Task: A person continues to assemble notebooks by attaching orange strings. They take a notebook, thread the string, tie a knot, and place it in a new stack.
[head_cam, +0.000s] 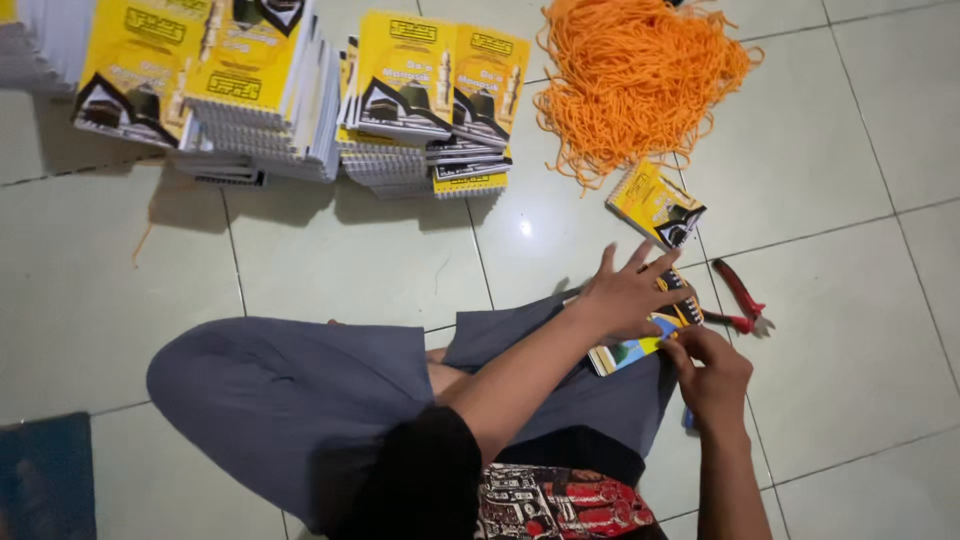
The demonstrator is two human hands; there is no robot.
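A: Nearest the lens: black sleeve, printed shirt hem, grey-trousered knee (290,400). Person seated cross-legged on pale floor tiles (340,260).

B: The hands?

A: Left hand (628,290) flat, fingers spread wide, pressing on a small spiral-bound booklet (640,345) that rests on the lap edge. It pins rather than grips. Right hand (715,375) curled, fingertips pinched at the booklet's near corner; whether a strand sits in that pinch, cannot tell.

B: Step in hand?

A: My reading: fitting or threading something at the booklet's binding edge, early in that piece. Next move likely calls for a fine, steady pinch while the left keeps the cover from sliding.

B: Around it?

A: Red-handled pliers (742,300) on the tile just right of the hands, untouched. A second yellow booklet (655,205) lies near, beyond the left hand. Further out, a heap of orange cord (635,75). Far side, stacks of yellow booklets (300,90), some leaning.
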